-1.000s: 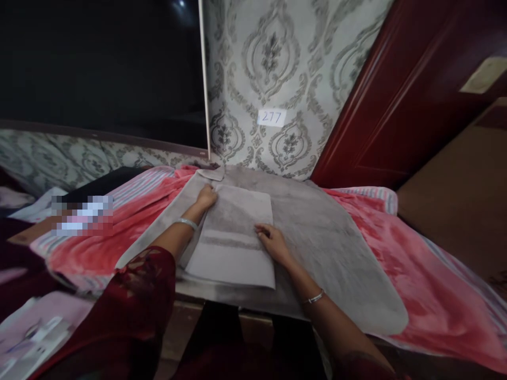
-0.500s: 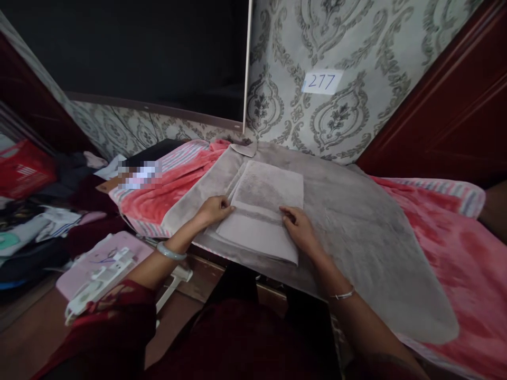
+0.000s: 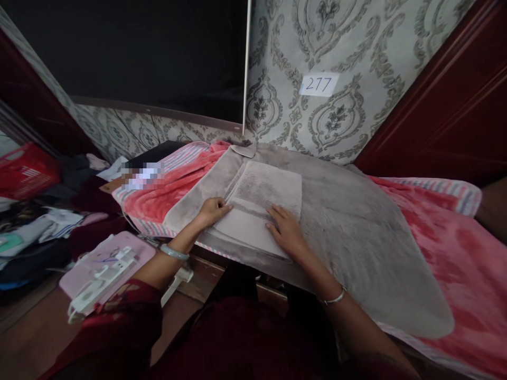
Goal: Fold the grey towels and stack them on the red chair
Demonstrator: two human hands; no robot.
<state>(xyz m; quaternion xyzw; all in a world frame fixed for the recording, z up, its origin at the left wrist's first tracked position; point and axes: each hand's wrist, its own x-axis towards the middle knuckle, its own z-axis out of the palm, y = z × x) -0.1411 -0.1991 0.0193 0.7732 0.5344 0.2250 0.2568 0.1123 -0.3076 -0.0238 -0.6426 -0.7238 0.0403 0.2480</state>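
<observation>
A folded light grey towel [image 3: 273, 182] with a smooth band across it lies on a larger grey plush cloth [image 3: 340, 227]. My left hand [image 3: 214, 211], with a pale bangle at its wrist, has its fingers closed at the towel's left edge, by the band. My right hand [image 3: 285, 227], wearing a thin silver bracelet, rests on the towel's near right part with fingers stretched out. The towel's near right corner is partly hidden under that hand.
Red plush blankets [image 3: 154, 198] with striped borders lie under the grey cloth. A large dark screen [image 3: 158, 58] stands behind at left. A power strip [image 3: 105, 279] sits on a pink board [image 3: 137, 253] below left. Piled clothes [image 3: 37, 253] lie at far left.
My right hand has moved left from the towel's right edge onto its surface, and its fingers have straightened. My left hand stays at the left edge, shifted slightly.
</observation>
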